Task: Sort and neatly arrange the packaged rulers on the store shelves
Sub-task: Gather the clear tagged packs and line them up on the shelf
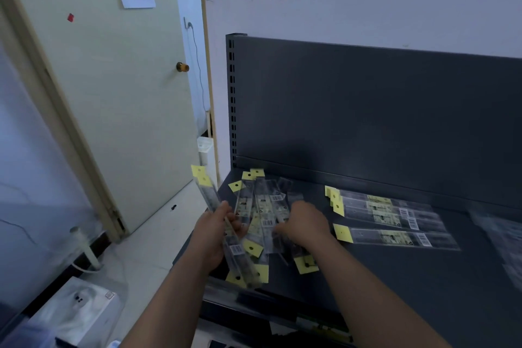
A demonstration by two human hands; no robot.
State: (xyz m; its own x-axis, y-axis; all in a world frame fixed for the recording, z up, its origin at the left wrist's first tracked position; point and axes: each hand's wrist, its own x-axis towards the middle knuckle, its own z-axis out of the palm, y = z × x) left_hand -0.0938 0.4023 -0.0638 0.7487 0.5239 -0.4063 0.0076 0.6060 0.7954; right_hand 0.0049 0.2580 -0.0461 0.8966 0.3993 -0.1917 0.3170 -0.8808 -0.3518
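A loose pile of packaged rulers (264, 207) in clear sleeves with yellow hang tabs lies at the left end of the dark shelf (395, 277). My left hand (214, 234) grips a bundle of a few rulers (209, 195), its yellow tabs sticking out past the shelf's left edge. My right hand (303, 224) rests on the pile with its fingers curled down among the packs; whether it grips one is hidden. To the right, a neat stack of rulers (387, 210) lies sideways, with a single ruler (395, 237) in front of it.
The shelf's dark back panel (381, 110) and slotted upright (232, 99) rise behind. More clear packs (505, 237) lie blurred at the far right. A door (113, 87) stands to the left, with a white box (79, 311) on the floor.
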